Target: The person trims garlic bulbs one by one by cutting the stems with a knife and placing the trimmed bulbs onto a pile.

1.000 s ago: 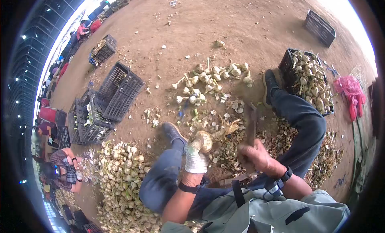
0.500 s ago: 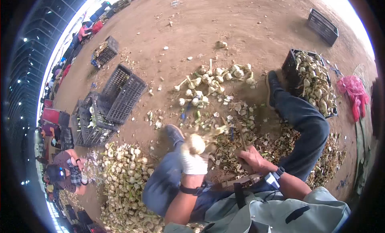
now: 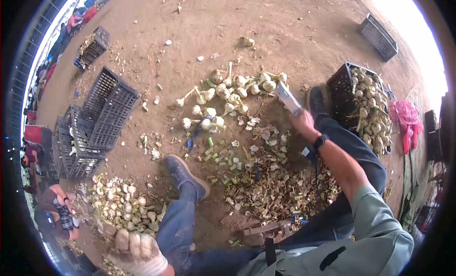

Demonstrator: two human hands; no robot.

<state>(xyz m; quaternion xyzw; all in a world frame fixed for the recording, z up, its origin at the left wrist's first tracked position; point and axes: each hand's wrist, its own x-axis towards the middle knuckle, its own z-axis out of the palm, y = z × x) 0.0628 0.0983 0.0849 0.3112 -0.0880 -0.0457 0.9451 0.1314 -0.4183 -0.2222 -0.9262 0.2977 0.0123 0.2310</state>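
- Step in hand, as judged: garlic trimming, at a changeover between bulbs; no bulb is seen being cut. The stemmed bulbs are found just beyond the trimmings, loosely grouped on bare soil. A pale heap of bulbs is noted left of the trimmings, with a filled crate beyond them to the right.
- Green stem pieces are scattered at the trimmings' far left edge; stem cutting is suggested by these.
- Next move, as judged: a stemmed bulb beyond the trimmings would need to be drawn in by the blade or picked up by a freed hand, with fingers kept clear of the edge.
- Right hand: held out beyond the trimmings, on their right side. The blade's handle is gripped in closed fingers; the blade is pointed away from the body, its tip beside the nearest stemmed bulbs. Contact cannot be told. The forearm is stretched well forward, over the right leg.
- Left hand: gloved, held low at the near edge of the heap, left of the trimmings and nearer the body. Fingers are curled, knuckles turned up; whether a bulb is enclosed cannot be told.
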